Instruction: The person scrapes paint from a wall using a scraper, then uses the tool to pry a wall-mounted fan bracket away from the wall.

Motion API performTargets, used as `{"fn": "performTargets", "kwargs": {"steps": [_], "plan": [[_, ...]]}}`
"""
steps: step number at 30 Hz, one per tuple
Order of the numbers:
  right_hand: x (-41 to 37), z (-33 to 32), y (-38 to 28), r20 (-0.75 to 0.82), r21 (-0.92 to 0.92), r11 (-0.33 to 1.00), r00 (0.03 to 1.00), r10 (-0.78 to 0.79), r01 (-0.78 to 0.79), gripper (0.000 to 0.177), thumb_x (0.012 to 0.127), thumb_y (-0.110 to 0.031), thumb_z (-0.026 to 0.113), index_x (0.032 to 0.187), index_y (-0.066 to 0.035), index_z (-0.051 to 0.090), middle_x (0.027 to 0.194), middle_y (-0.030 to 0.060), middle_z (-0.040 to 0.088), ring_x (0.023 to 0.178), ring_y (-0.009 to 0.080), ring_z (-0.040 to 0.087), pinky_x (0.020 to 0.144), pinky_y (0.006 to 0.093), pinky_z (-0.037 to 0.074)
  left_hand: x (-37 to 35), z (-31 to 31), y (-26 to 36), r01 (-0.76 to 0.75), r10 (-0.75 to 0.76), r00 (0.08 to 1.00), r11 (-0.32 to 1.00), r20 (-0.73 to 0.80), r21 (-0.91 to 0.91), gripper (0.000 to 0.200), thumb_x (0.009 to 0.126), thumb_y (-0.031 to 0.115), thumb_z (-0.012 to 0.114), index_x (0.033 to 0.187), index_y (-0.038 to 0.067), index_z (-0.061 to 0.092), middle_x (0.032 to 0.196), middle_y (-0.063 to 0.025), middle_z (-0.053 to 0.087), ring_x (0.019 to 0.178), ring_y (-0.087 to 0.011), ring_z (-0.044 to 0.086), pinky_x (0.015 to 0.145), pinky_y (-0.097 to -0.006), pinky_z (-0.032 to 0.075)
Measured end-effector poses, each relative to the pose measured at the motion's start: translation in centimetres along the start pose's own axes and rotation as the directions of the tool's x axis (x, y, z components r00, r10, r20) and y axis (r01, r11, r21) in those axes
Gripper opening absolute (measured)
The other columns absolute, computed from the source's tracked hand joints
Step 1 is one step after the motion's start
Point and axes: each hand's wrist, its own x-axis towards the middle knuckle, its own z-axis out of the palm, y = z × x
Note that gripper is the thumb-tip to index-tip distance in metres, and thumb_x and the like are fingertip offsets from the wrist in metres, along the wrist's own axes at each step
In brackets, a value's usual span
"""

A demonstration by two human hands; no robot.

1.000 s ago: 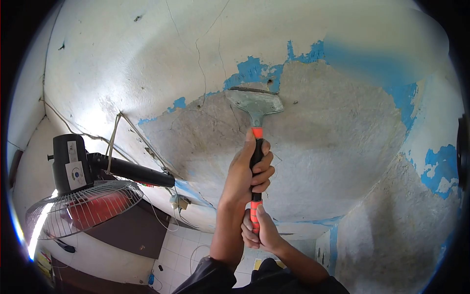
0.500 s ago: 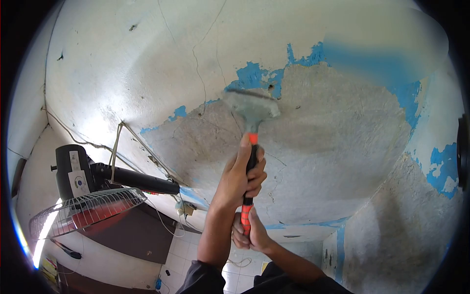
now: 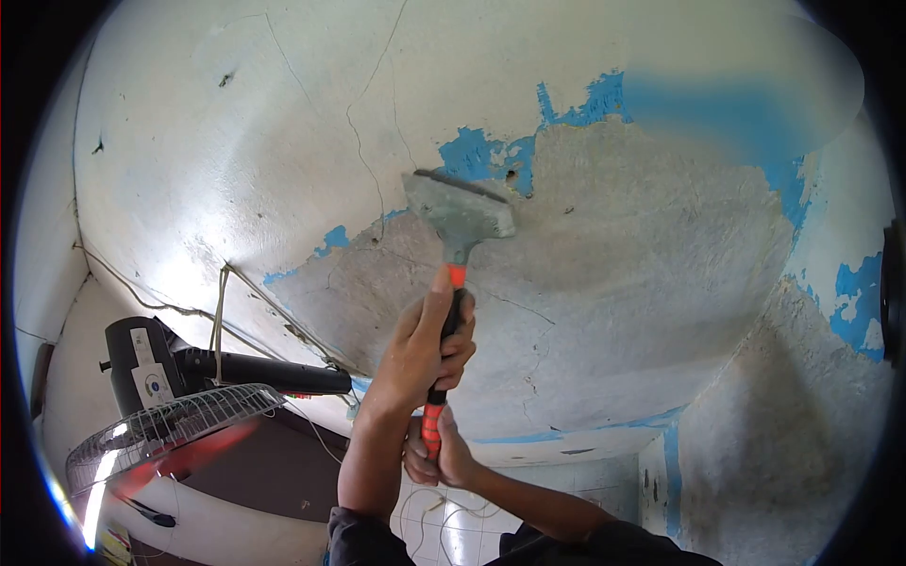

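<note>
A wide-bladed scraper (image 3: 461, 219) with a black and orange handle points up at a wall or ceiling surface (image 3: 613, 264) of peeling paint. My left hand (image 3: 415, 354) is closed round the upper handle, its thumb laid along the shaft. Below it, my right hand (image 3: 442, 453) wraps the orange lower end. The blade is tilted, its dark edge lying over the boundary between white paint and bare grey plaster, just beside a blue patch (image 3: 472, 153). Whether the edge touches the surface is hard to tell.
At the lower left, a black fan (image 3: 142, 368) with a wire guard (image 3: 179, 420) juts out near cables (image 3: 219, 311). A dark panel (image 3: 274, 457) lies behind it. Blue paint patches (image 3: 854, 307) mark the right side. Thin cracks run across the white paint.
The scraper and both hands have moved left and slightly down in the view, and the blade has tilted more. The camera view has shifted a little as well.
</note>
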Motion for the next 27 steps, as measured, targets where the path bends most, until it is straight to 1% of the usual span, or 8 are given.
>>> {"fn": "performTargets", "kwargs": {"steps": [4, 10, 11, 13, 16, 20, 24, 27], "plan": [[1.3, 0.1, 0.0, 0.065, 0.011, 0.997, 0.995, -0.078, 0.077, 0.075, 0.085, -0.083, 0.027, 0.069, -0.011, 0.040, 0.042, 0.0018, 0.030, 0.028, 0.0151, 0.027, 0.029, 0.0286, 0.027, 0.6, 0.5, 1.3, -0.022, 0.020, 1.000, 0.992, 0.014, 0.127, 0.053, 0.101, 0.058, 0.036, 0.087, 0.009, 0.047, 0.058, 0.0076, 0.031, 0.042, -0.0004, 0.025, 0.035, -0.0188, 0.019], [2.6, 1.4, 1.9, 0.138, 0.134, 0.989, 0.987, -0.087, 0.068, 0.076, 0.085, -0.083, 0.024, 0.069, -0.010, 0.040, 0.043, 0.0018, 0.033, 0.029, 0.0148, 0.029, 0.031, 0.0280, 0.029, -0.1, -0.9, 2.4, 0.016, -0.022, 0.999, 0.980, 0.027, 0.198, 0.053, 0.101, 0.057, 0.036, 0.088, 0.008, 0.048, 0.059, 0.0073, 0.031, 0.043, -0.0002, 0.026, 0.036, -0.0187, 0.022], [2.9, 1.4, 1.8, 0.193, 0.177, 0.982, 0.975, -0.106, 0.072, 0.076, 0.086, -0.082, 0.023, 0.069, -0.010, 0.040, 0.043, 0.0019, 0.033, 0.029, 0.0150, 0.031, 0.031, 0.0281, 0.030, 0.3, -0.8, 2.8, 0.000, -0.010, 0.999, 0.975, 0.046, 0.223, 0.052, 0.102, 0.056, 0.036, 0.089, 0.007, 0.048, 0.059, 0.0071, 0.032, 0.043, -0.0005, 0.028, 0.037, -0.0191, 0.023], [3.6, 1.7, 1.4, 0.205, 0.181, 0.973, 0.962, -0.178, 0.141, 0.076, 0.087, -0.081, 0.022, 0.070, -0.009, 0.041, 0.044, 0.0018, 0.033, 0.029, 0.0150, 0.032, 0.031, 0.0279, 0.030, 0.6, -0.6, 3.2, -0.017, -0.004, 0.997, 0.963, 0.079, 0.269, 0.051, 0.103, 0.053, 0.035, 0.090, 0.006, 0.049, 0.058, 0.0066, 0.034, 0.044, -0.0010, 0.030, 0.038, -0.0197, 0.025], [4.4, 2.4, 1.7, 0.191, 0.177, 0.967, 0.957, -0.217, 0.183, 0.075, 0.088, -0.080, 0.022, 0.072, -0.009, 0.041, 0.044, 0.0016, 0.033, 0.029, 0.0150, 0.032, 0.032, 0.0276, 0.030, 0.6, -1.0, 4.2, 0.039, -0.067, 0.993, 0.963, 0.097, 0.265, 0.050, 0.103, 0.052, 0.035, 0.090, 0.006, 0.048, 0.058, 0.0065, 0.035, 0.044, -0.0010, 0.030, 0.038, -0.0198, 0.026], [4.1, 3.0, 2.3, 0.181, 0.203, 0.966, 0.963, -0.199, 0.162, 0.076, 0.087, -0.081, 0.020, 0.074, -0.009, 0.041, 0.044, 0.0010, 0.034, 0.029, 0.0147, 0.033, 0.033, 0.0271, 0.031, 0.6, -1.7, 3.9, 0.029, -0.060, 0.994, 0.955, 0.095, 0.297, 0.049, 0.103, 0.051, 0.035, 0.091, 0.006, 0.048, 0.059, 0.0063, 0.035, 0.044, -0.0011, 0.030, 0.038, -0.0195, 0.025], [4.0, 3.5, 1.7, 0.251, 0.290, 0.943, 0.939, -0.237, 0.160, 0.077, 0.087, -0.081, 0.020, 0.074, -0.009, 0.041, 0.045, 0.0007, 0.035, 0.031, 0.0138, 0.034, 0.034, 0.0253, 0.031, 0.4, -0.7, 4.7, 0.046, -0.083, 0.990, 0.955, 0.116, 0.293, 0.047, 0.103, 0.051, 0.036, 0.091, 0.006, 0.048, 0.060, 0.0063, 0.035, 0.045, -0.0011, 0.031, 0.038, -0.0194, 0.024], [3.2, 3.0, 1.6, 0.223, 0.258, 0.959, 0.958, -0.181, 0.121, 0.077, 0.086, -0.082, 0.021, 0.074, -0.009, 0.042, 0.046, 0.0005, 0.035, 0.032, 0.0129, 0.033, 0.034, 0.0248, 0.031, 0.0, -1.1, 4.0, 0.069, -0.097, 0.990, 0.967, 0.103, 0.247, 0.047, 0.103, 0.050, 0.036, 0.092, 0.007, 0.047, 0.060, 0.0063, 0.035, 0.045, -0.0012, 0.031, 0.039, -0.0195, 0.025]]}}
